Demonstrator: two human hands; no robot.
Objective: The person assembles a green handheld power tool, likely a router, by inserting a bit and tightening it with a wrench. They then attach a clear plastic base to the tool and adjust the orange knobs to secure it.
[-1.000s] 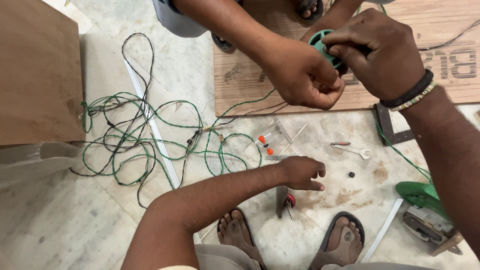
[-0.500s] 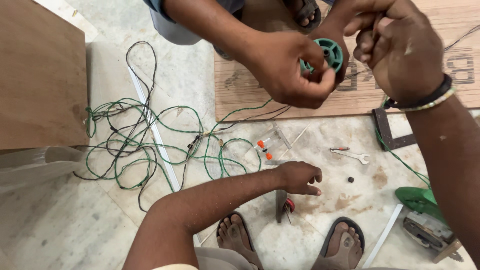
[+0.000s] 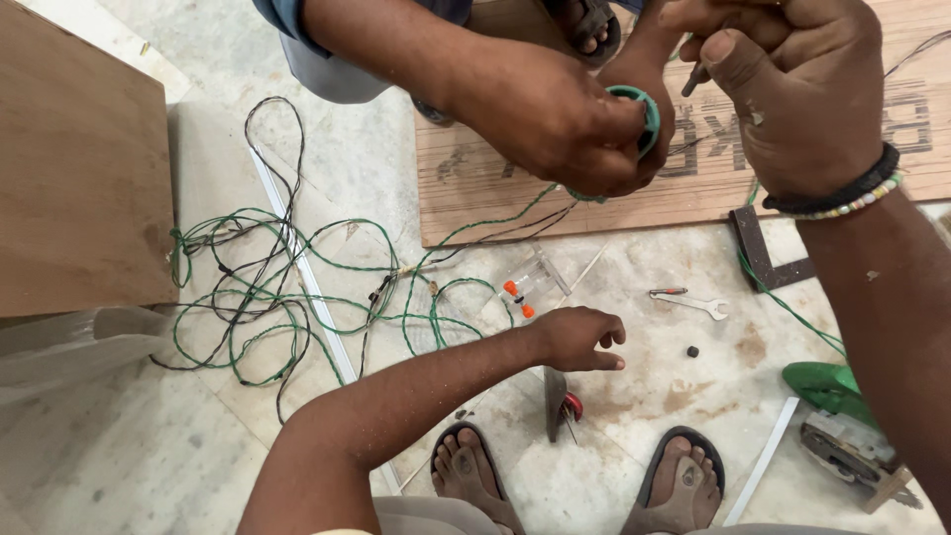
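Head view, nearest first: two sandalled feet [image 3: 475, 476] stand on the stone floor, and just beyond them a small red-handled tool [image 3: 565, 406] lies below the left hand [image 3: 580, 339]. That hand is empty and loosely curled, fingertips bent down just above the floor, seemingly parked in reach of the small parts. A black nut-like piece [image 3: 691, 351] and a small spanner [image 3: 693, 300] lie to its right. A clear packet with orange pieces [image 3: 525, 287] lies just past it. Tangled green-and-black wire [image 3: 267, 297] spreads well to its left.

Farther out, the right hand [image 3: 792, 89], with a bracelet at the wrist, has its fingers pressed together, pinching a small dark piece [image 3: 693, 79]. Just left of it is the green ring [image 3: 646, 114], gripped from the far side by a co-worker's hand [image 3: 555, 124]. That hand appears to steady the ring with its open face turned toward the pinching fingers. One wire strand runs from the ring down to the tangle. A plywood board [image 3: 495, 188] lies beneath both hands.
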